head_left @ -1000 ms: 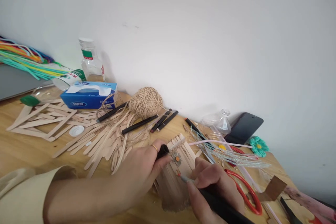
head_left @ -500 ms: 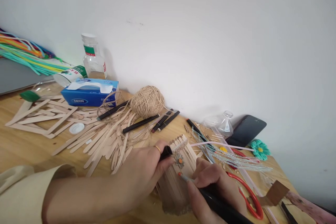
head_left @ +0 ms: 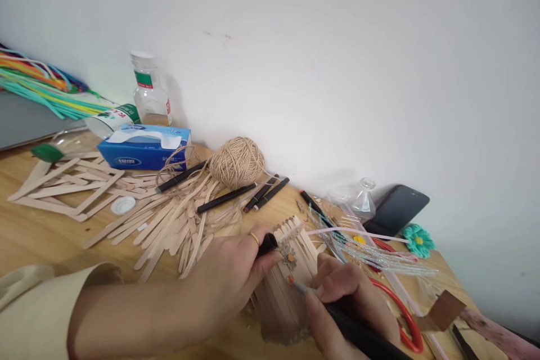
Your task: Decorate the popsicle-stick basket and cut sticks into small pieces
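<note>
My left hand (head_left: 236,264) is closed on a black marker cap (head_left: 267,244), pinched between thumb and fingers. The same hand rests against a craft-stick holder (head_left: 274,309), made of upright sticks side by side. A grey flower with an orange centre (head_left: 289,257) shows on its face. In my right hand (head_left: 346,298) is a black marker (head_left: 354,332), held like a pen. Its tip meets the sticks at a small orange-red spot (head_left: 291,279) below the flower. The holder's left side is partly hidden behind my left hand.
Loose craft sticks (head_left: 169,225) and several markers (head_left: 225,198) lie left and behind. A twine ball (head_left: 237,162), tissue box (head_left: 145,149) and glass bottle (head_left: 152,90) stand near the wall. To the right are red-handled scissors (head_left: 415,337), a phone (head_left: 396,208) and sparkly pipe cleaners (head_left: 379,256).
An orange-red spot now shows around the marker tip. My right hand has shifted very slightly; my left hand stays on the holder with the cap.
</note>
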The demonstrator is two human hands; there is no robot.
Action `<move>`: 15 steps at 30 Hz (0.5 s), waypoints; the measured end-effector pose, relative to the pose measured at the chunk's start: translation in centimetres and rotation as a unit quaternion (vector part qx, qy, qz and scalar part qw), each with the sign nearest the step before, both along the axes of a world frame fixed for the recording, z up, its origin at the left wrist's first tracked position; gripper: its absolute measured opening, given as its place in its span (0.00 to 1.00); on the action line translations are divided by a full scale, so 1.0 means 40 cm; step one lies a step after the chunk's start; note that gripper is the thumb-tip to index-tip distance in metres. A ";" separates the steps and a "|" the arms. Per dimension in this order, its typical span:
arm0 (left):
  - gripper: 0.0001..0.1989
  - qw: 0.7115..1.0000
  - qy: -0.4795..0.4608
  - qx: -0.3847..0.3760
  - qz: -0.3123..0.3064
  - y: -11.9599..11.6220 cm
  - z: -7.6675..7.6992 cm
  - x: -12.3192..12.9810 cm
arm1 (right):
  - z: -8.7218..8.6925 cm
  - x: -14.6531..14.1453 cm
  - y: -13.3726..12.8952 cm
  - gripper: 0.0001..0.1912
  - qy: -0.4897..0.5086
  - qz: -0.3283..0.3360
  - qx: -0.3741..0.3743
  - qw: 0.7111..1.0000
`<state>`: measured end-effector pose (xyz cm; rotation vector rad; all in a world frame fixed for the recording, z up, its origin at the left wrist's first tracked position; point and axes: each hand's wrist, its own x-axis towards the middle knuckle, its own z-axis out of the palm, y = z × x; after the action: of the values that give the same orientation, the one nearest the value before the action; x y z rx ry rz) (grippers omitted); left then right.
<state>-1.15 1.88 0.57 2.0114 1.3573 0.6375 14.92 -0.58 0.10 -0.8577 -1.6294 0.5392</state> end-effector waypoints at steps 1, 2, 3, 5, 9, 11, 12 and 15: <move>0.18 1.000 -0.001 0.000 -0.001 0.001 -0.001 -0.001 | 0.008 0.003 -0.002 0.10 -0.014 0.008 -0.011 1.000; 0.18 1.000 -0.002 0.000 -0.002 0.001 -0.001 -0.001 | 0.018 0.006 -0.005 0.11 -0.032 0.013 -0.021 0.999; 0.18 1.000 -0.003 0.000 -0.004 0.002 -0.001 -0.001 | 0.030 0.010 -0.008 0.11 -0.054 0.012 -0.033 0.998; 0.18 1.000 -0.002 -0.003 -0.005 0.002 -0.002 -0.002 | 0.051 0.015 -0.016 0.12 -0.101 -0.006 -0.054 0.993; 0.19 1.000 0.000 -0.004 -0.006 0.001 -0.002 -0.001 | 0.067 0.021 -0.026 0.12 -0.135 -0.028 -0.066 0.988; 0.19 1.000 0.004 -0.005 -0.005 0.000 -0.003 0.000 | 0.064 0.021 -0.028 0.12 -0.120 -0.023 -0.060 0.991; 0.19 1.000 0.005 -0.004 -0.003 0.000 -0.004 0.000 | 0.062 0.020 -0.028 0.12 -0.112 -0.022 -0.060 0.992; 0.20 1.000 0.002 -0.002 0.002 0.000 -0.007 0.001 | 0.057 0.015 -0.028 0.12 -0.070 -0.024 -0.081 0.994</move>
<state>-1.11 1.90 0.28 2.0084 1.3637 0.6329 15.52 -1.70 2.37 -1.0722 -1.7035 0.5963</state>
